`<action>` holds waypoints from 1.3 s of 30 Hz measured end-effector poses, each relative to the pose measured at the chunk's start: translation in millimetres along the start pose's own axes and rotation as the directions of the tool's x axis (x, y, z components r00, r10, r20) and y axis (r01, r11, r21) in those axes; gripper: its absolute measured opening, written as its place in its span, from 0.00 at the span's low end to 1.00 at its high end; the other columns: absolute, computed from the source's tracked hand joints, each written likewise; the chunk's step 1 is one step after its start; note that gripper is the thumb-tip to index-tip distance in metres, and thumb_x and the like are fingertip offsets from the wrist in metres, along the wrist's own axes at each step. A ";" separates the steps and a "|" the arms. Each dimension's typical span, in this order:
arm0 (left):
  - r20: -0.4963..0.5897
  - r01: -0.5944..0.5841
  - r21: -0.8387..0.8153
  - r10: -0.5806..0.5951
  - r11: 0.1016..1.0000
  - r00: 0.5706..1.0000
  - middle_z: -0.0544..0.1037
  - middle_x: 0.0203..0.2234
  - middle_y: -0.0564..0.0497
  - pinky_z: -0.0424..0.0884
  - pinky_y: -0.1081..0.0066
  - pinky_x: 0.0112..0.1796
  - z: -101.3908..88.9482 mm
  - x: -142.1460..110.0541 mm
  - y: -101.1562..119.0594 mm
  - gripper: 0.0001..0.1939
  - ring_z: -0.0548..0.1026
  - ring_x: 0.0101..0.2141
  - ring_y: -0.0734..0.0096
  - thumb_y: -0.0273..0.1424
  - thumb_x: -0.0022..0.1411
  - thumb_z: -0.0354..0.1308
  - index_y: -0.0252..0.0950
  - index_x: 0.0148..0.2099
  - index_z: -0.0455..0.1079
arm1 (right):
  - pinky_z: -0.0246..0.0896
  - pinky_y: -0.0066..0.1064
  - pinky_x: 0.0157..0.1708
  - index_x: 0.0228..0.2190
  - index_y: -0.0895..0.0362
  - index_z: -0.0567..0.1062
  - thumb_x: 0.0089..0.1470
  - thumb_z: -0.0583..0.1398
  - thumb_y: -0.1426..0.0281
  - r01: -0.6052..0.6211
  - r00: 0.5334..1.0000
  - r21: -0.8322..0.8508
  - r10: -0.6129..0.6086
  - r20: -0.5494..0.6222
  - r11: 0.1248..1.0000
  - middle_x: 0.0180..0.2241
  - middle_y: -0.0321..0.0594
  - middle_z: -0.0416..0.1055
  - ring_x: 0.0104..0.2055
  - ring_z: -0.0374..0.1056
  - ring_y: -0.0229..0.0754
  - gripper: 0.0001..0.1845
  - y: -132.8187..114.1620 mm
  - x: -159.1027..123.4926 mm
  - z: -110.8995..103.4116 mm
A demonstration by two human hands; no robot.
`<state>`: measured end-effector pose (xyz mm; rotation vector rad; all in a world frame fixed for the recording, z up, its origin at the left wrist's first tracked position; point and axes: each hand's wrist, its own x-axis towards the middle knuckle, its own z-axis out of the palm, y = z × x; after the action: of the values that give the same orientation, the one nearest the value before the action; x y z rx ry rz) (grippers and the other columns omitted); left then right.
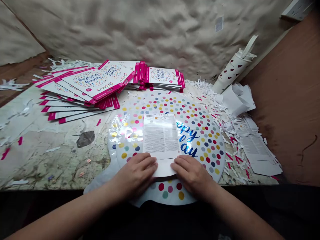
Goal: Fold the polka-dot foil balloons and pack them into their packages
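Two flat palms, the left hand point(133, 175) and the right hand point(192, 176), are pressing with closed fingers on a barcoded printed card point(161, 136) lying on a dotted blue-lettered "Happy Birthday" foil balloon point(205, 140), beside stacked pink-edged "prima" packs point(92, 81).

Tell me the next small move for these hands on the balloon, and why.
Probably fold the foil balloon up over the printed card: the left hand and right hand press flat on the card's lower edge, while the balloon's dotted lower part sticks out below them, past the table edge.
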<state>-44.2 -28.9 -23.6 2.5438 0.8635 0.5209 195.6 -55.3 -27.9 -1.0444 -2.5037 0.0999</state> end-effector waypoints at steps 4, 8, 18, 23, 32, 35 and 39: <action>0.069 0.327 0.013 -0.327 0.945 0.942 0.73 0.32 0.46 0.67 0.65 0.36 -11.1 18.9 3.0 0.10 0.70 0.34 0.62 0.35 0.61 0.50 0.36 0.33 0.70 | 0.65 0.32 0.34 0.29 0.57 0.71 0.56 0.55 0.71 -0.324 0.939 0.146 0.299 0.172 0.935 0.30 0.40 0.71 0.34 0.67 0.39 0.07 8.5 22.8 -6.5; 0.043 0.475 0.102 -0.481 0.874 0.876 0.71 0.30 0.49 0.64 0.66 0.32 -13.2 32.0 -10.1 0.05 0.69 0.32 0.62 0.32 0.59 0.51 0.37 0.36 0.64 | 0.65 0.38 0.38 0.36 0.56 0.70 0.53 0.59 0.69 -0.393 0.906 -0.032 0.392 0.161 0.919 0.38 0.44 0.71 0.42 0.67 0.45 0.08 20.6 39.7 -9.1; 0.199 0.443 -0.418 -0.396 0.793 0.896 0.74 0.29 0.47 0.67 0.70 0.33 -26.2 18.8 22.5 0.14 0.71 0.30 0.67 0.38 0.61 0.49 0.34 0.33 0.70 | 0.68 0.42 0.31 0.50 0.63 0.68 0.54 0.54 0.79 0.066 0.974 -0.385 0.024 0.225 0.921 0.48 0.61 0.68 0.38 0.71 0.52 0.21 0.5 54.2 -4.1; 0.413 0.474 -0.879 -0.596 -0.061 0.689 0.76 0.26 0.47 0.68 0.75 0.29 -16.2 18.2 25.7 0.20 0.73 0.27 0.72 0.45 0.57 0.55 0.30 0.33 0.72 | 0.69 0.43 0.40 0.46 0.70 0.72 0.54 0.48 0.82 0.081 0.988 -0.344 -0.121 -0.095 0.935 0.45 0.60 0.71 0.46 0.70 0.53 0.20 -12.9 55.2 -12.8; 0.471 0.012 -0.816 -0.654 -0.577 0.593 0.75 0.24 0.53 0.70 0.74 0.32 -1.6 29.4 20.7 0.05 0.73 0.27 0.76 0.30 0.55 0.61 0.34 0.31 0.71 | 0.72 0.40 0.36 0.41 0.69 0.74 0.53 0.54 0.81 0.018 0.968 -0.293 -0.090 -0.234 0.956 0.39 0.58 0.75 0.40 0.73 0.53 0.14 -28.3 51.0 -6.9; 0.326 0.116 -0.938 -0.722 -0.326 0.610 0.76 0.23 0.50 0.70 0.72 0.30 -3.6 26.6 19.1 0.10 0.73 0.25 0.73 0.35 0.56 0.60 0.31 0.29 0.72 | 0.71 0.36 0.38 0.44 0.64 0.72 0.55 0.56 0.72 -0.056 0.983 -0.025 0.050 -0.176 0.998 0.40 0.51 0.75 0.40 0.73 0.47 0.15 -20.9 50.4 -13.8; 0.331 0.273 -0.942 -0.690 -0.198 0.644 0.77 0.22 0.48 0.70 0.72 0.32 -8.0 23.7 17.8 0.15 0.73 0.26 0.71 0.38 0.53 0.62 0.29 0.28 0.73 | 0.68 0.34 0.43 0.51 0.59 0.65 0.57 0.53 0.73 0.006 0.982 0.194 0.031 -0.188 0.981 0.43 0.46 0.73 0.44 0.70 0.42 0.19 -9.4 56.6 -11.9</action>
<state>-21.7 -24.7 -3.1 0.5985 0.9890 0.8375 158.8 -24.0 5.1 -0.9430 -2.2641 0.2321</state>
